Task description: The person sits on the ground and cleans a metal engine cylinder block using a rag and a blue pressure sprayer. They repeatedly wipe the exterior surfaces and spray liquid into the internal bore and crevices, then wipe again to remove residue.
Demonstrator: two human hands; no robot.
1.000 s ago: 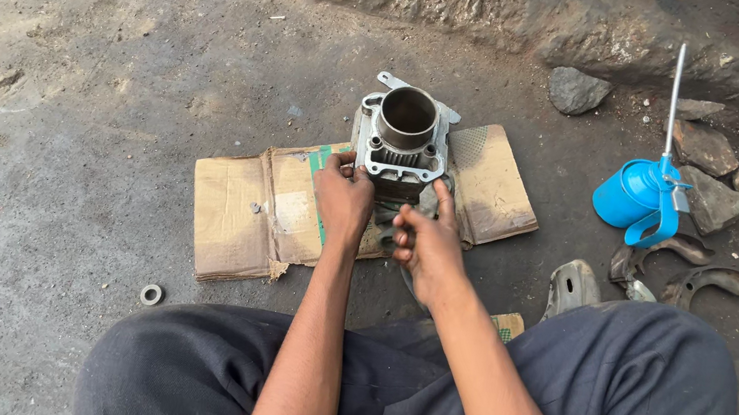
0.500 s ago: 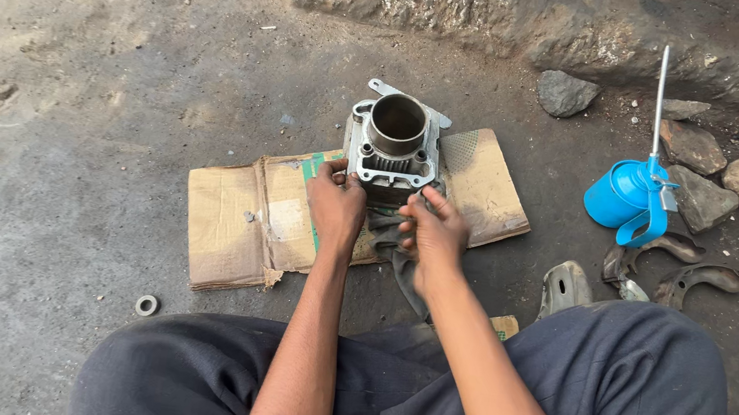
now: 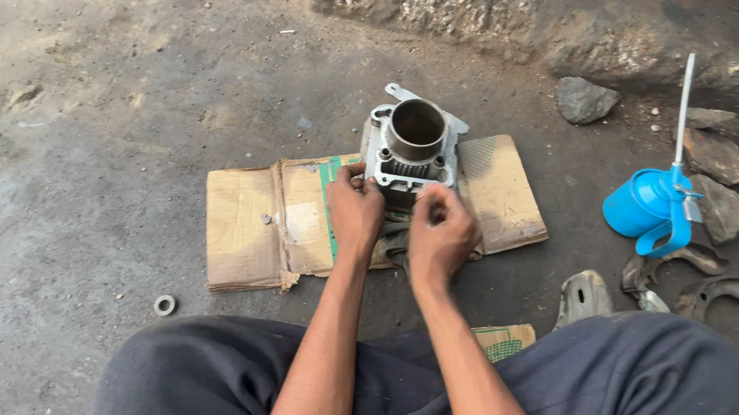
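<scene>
My left hand [image 3: 355,212] grips the near-left edge of the engine cylinder block [image 3: 411,151], fingers curled on it. My right hand [image 3: 442,236] is closed at its near-right base; what it pinches I can't tell. Block stands upright on flattened cardboard [image 3: 263,222]; blue oil can [image 3: 648,204] well right.

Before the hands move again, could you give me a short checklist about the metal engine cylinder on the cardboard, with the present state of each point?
1. Grey metal engine cylinder stands upright, bore facing up: ok.
2. Flattened brown cardboard sheet lies under the cylinder: ok.
3. Left hand touches the cylinder's lower flange: ok.
4. Right hand grips a part at the base: cannot tell, the fingers hide it.
5. Blue plastic oil can with long spout stands apart from both hands: ok.
6. Small metal ring lies loose on the dirt floor, off the cardboard: not ok.
</scene>
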